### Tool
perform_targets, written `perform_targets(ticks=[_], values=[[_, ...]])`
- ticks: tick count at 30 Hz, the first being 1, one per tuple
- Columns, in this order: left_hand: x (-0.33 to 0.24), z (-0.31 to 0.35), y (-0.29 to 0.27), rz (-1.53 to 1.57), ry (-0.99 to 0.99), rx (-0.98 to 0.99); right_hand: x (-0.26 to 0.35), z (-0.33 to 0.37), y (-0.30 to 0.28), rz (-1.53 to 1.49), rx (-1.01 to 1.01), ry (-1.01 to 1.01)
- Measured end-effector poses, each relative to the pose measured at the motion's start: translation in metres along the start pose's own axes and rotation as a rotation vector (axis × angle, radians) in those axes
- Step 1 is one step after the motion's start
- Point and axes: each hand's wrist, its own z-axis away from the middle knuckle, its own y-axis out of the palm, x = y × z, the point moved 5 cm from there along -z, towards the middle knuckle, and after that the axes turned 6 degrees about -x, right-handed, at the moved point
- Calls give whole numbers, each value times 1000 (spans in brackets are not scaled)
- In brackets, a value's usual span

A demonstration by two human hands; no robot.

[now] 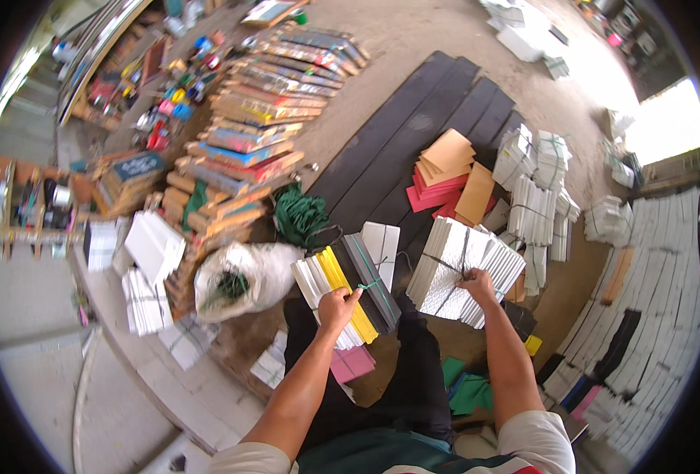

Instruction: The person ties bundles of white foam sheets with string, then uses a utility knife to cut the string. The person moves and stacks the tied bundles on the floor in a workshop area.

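Note:
My left hand (337, 308) is closed on the green string of a tied bundle of white, yellow and black folded packets (328, 267), tilted in front of my left knee. My right hand (477, 283) grips the dark strap across a bundle of white packets (443, 254), in front of my right knee. The two bundles are apart. Between them and slightly beyond lies a smaller white tied bundle (381, 242). Below my left hand a pink tied bundle (353, 364) shows beside my leg. The undersides of both held bundles are hidden.
Dark boards (401, 134) cover the floor ahead, with brown envelopes (447, 150) and red ones on them. White tied bundles (533, 212) crowd the right. At left stand a white sack (243, 276), green cord (298, 215) and a long row of paint-stained wooden frames (247, 146).

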Motion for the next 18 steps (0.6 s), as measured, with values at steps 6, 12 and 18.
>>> perform_targets(ticks=[6,12,18], values=[[21,-159,20,124,145,9,35,-77,13,218,-187,-197],[2,-310,87,76,497,-84,53,-166,68,324,-339,-201],[1,-397,208,-308,812,-142,45,-256,178,622,-402,-329]])
